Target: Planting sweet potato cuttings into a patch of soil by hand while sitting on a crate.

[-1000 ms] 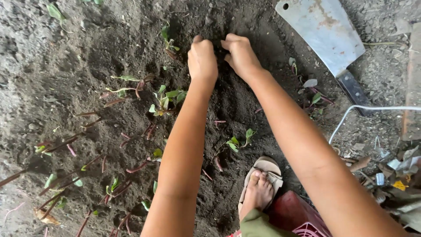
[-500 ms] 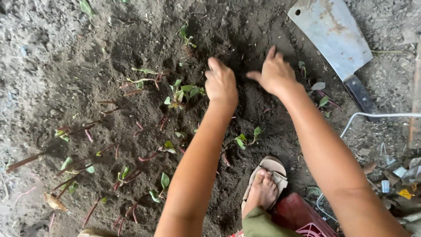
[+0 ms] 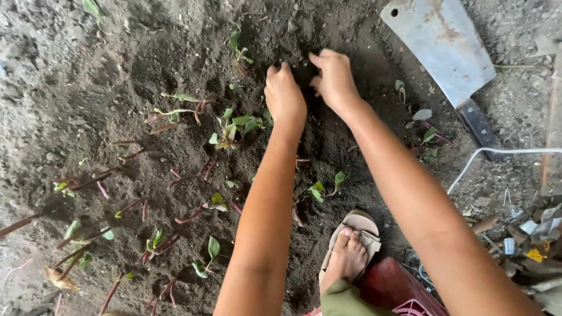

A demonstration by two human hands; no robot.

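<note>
Our left hand [image 3: 285, 96] and right hand [image 3: 335, 79] pressed curled fingers into dark soil [image 3: 304, 126]; whether they pinched anything, we couldn't tell. Many seedlings [image 3: 231, 130] already stood planted left of them.

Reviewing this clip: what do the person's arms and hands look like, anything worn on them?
Both forearms are bare, with no sleeves in view. The left hand and right hand wear no gloves; no rings, watch or bracelets show. The fingers are partly hidden against the dark soil.
</note>
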